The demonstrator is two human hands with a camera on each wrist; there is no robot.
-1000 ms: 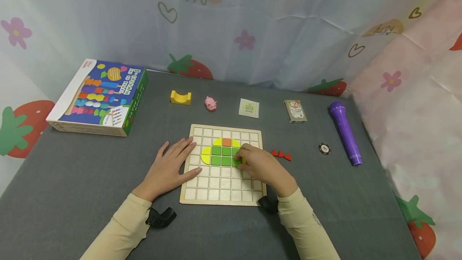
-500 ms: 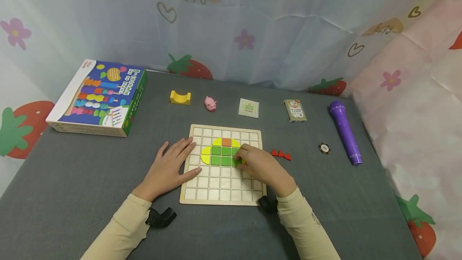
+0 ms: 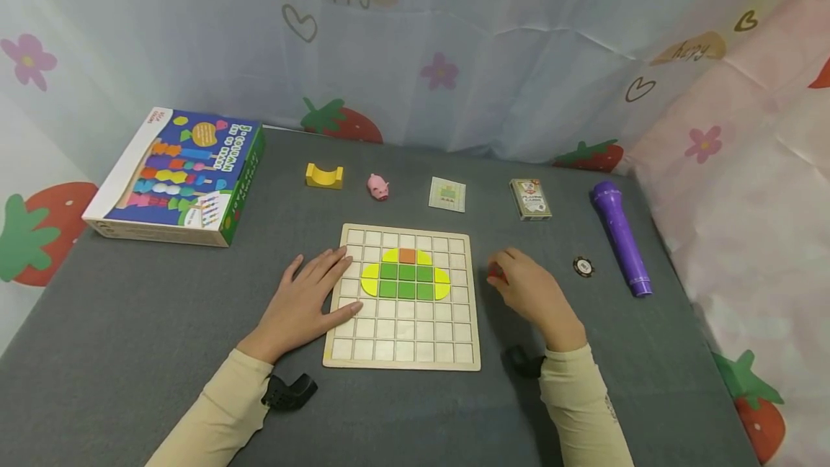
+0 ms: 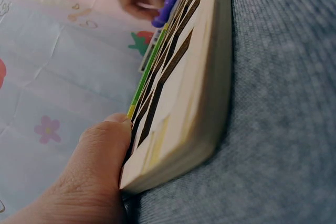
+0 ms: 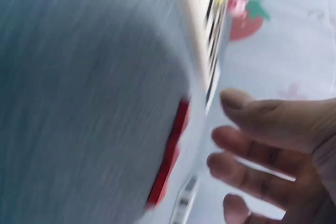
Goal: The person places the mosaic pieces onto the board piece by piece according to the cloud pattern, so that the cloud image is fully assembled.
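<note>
A wooden grid board lies on the grey cloth. Green square tiles fill its upper middle, with yellow rounded tiles at their sides and one orange square tile on top. My left hand rests with spread fingers on the board's left edge. To the right of the board hovers my right hand, over small red triangle pieces. In the right wrist view its thumb and fingers stand apart, and the pieces lie on the cloth beyond them. From the head, that hand covers most of the red.
Behind the board stand a yellow arched block, a pink pig figure, a pattern card and a playing card box. A poker chip and purple flashlight lie right, a toy box left.
My right hand has left the board's right yellow tile and moved right to the red triangles. That yellow tile now shows fully. The left hand has stayed still.
</note>
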